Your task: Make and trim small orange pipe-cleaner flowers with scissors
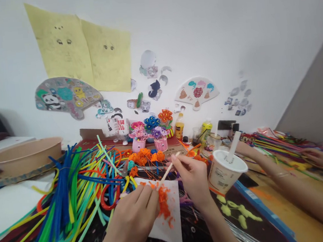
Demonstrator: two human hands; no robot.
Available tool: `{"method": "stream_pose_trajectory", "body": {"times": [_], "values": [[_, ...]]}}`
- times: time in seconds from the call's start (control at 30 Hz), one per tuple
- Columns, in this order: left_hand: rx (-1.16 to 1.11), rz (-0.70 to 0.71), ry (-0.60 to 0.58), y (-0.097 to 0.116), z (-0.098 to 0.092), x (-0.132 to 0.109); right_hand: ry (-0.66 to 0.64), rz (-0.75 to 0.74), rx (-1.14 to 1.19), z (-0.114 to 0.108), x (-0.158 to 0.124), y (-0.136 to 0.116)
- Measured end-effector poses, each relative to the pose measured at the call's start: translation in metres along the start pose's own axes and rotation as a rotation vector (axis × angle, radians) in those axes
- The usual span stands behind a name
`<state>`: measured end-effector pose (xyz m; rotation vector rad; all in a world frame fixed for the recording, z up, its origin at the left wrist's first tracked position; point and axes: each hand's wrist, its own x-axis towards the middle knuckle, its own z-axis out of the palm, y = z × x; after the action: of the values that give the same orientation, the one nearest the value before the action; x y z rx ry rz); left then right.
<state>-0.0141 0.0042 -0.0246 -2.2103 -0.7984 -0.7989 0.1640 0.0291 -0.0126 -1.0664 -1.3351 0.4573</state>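
My right hand [195, 179] pinches a thin pale wooden stick [170, 167], slanted so its lower end points down towards the white paper [173, 233]. Smeared orange paint-like material [165, 205] covers the middle of that sheet. Over the sheet's left part is my left hand [137, 218], its fingers curled and pressed together. A bit of orange shows beside its fingertips, but what they hold is hidden. Just behind both hands lie orange pipe-cleaner flowers [143, 156] on thin stems.
Bundled pipe cleaners [68, 192] spread over the left side. A lidded paper cup [226, 172] with a straw stands right of my right hand. Finished flower pots [138, 143] and a yellow bottle [179, 126] stand behind. A co-worker's arm [289, 184] reaches in from the right.
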Motion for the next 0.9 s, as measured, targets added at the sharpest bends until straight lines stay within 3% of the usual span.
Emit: {"method": "stream_pose_trajectory", "body": {"times": [0.23, 0.47, 0.57, 0.77, 0.9], "values": [[-0.061, -0.049, 0.049, 0.002, 0.0, 0.0, 0.115, 0.027, 0.061, 0.0, 0.002, -0.002], [-0.152, -0.172, 0.032, -0.001, 0.002, 0.002, -0.059, 0.131, 0.274, 0.007, -0.001, -0.007], [-0.164, -0.212, 0.033, -0.003, 0.002, 0.002, -0.076, 0.18, 0.297, 0.007, -0.003, -0.007], [-0.121, -0.199, 0.046, -0.004, 0.002, -0.003, 0.108, 0.223, 0.259, 0.004, -0.006, 0.003], [-0.062, -0.166, 0.074, -0.004, 0.002, -0.004, 0.117, 0.266, 0.347, 0.002, -0.004, 0.007]]}}
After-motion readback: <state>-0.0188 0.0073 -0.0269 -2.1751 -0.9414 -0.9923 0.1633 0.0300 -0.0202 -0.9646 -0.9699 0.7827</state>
